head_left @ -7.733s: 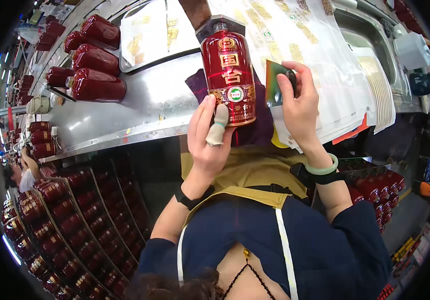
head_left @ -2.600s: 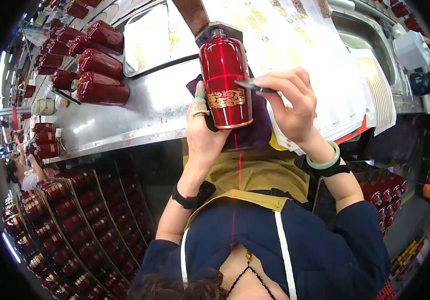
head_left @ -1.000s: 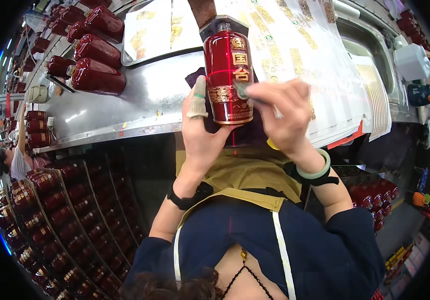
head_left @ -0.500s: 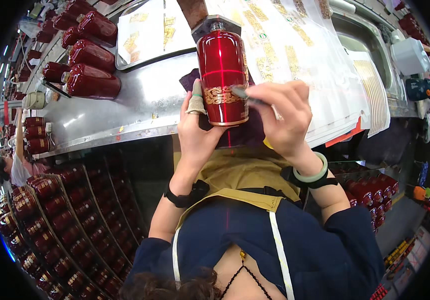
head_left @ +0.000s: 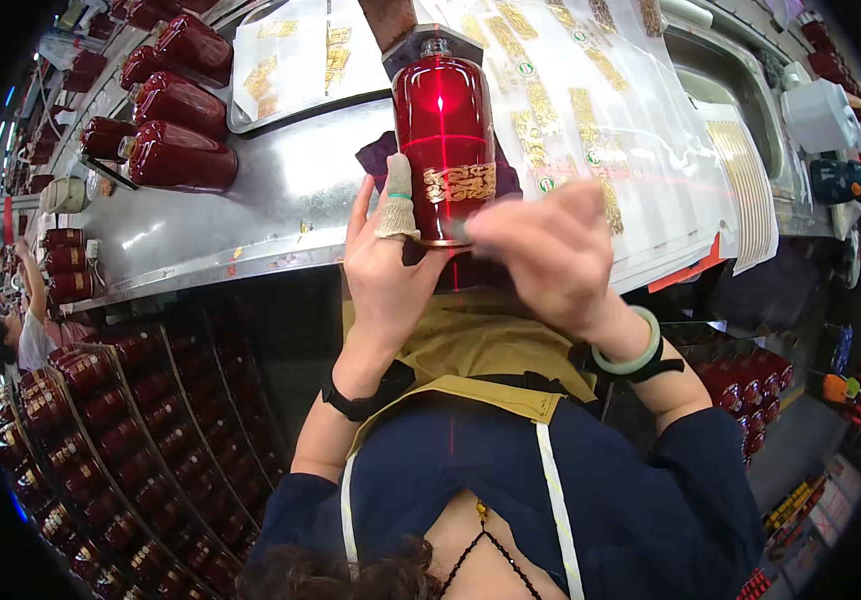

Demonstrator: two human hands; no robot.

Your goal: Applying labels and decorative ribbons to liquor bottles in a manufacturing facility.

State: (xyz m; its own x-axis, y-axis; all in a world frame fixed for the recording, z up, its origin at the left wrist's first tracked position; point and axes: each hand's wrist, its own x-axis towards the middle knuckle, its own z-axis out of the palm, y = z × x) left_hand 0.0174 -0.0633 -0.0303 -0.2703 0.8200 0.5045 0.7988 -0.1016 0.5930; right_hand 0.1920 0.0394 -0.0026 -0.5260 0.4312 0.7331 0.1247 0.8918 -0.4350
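Observation:
A glossy red bottle [head_left: 440, 110] lies with its neck away from me, against a dark metal holder [head_left: 402, 40]. Around its lower body runs a gold patterned decal [head_left: 460, 183], and thin red light lines cross the glass. My left hand [head_left: 386, 275] grips the bottle's base end from the left, a cloth cover on one finger. Close to the base's right side, my right hand [head_left: 550, 255] is curled and smeared by motion. A small greyish thing shows at its fingertips; I cannot tell whether it is a tool or a finger cover. Dark cloth [head_left: 375, 155] lies under the bottle.
Clear sheets of gold decals [head_left: 640, 190] cover the bench at right, beside a metal sink [head_left: 715, 75]. A tray [head_left: 250, 118] with more decals stands at back left, near several red bottles [head_left: 180, 155]. Racks of bottles [head_left: 120, 430] fill the lower left.
My right hand has moved from the decal down toward the bottle's base. The decal now sits further right on the glass. My left hand has shifted slightly down and keeps its grip.

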